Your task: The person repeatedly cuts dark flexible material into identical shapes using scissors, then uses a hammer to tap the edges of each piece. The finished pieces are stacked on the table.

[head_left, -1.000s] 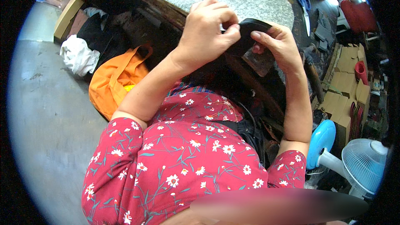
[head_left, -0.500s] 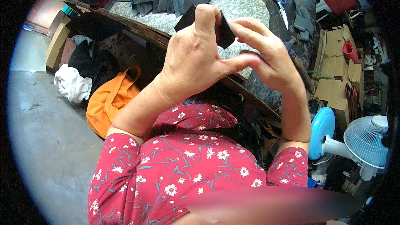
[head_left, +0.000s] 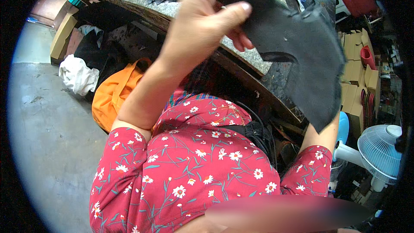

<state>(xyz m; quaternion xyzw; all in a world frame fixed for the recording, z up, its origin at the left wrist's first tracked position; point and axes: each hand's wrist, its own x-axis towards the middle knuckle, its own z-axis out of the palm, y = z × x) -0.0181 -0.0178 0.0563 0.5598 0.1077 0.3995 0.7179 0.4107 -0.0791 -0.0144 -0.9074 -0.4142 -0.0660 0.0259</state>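
1 dark curved sheet [head_left: 317,51] is being held up before the speckled slab [head_left: 166,7], its left end being pinched by the left hand's thumb and fingers [head_left: 235,15]. The right hand is being hidden; its grip cannot be told.

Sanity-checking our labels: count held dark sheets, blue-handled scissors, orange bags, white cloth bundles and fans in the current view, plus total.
Dark sheet in the left hand: 1
Scissors: 1
Orange bag: 1
White cloth bundle: 1
Fan: 1
Total: 5
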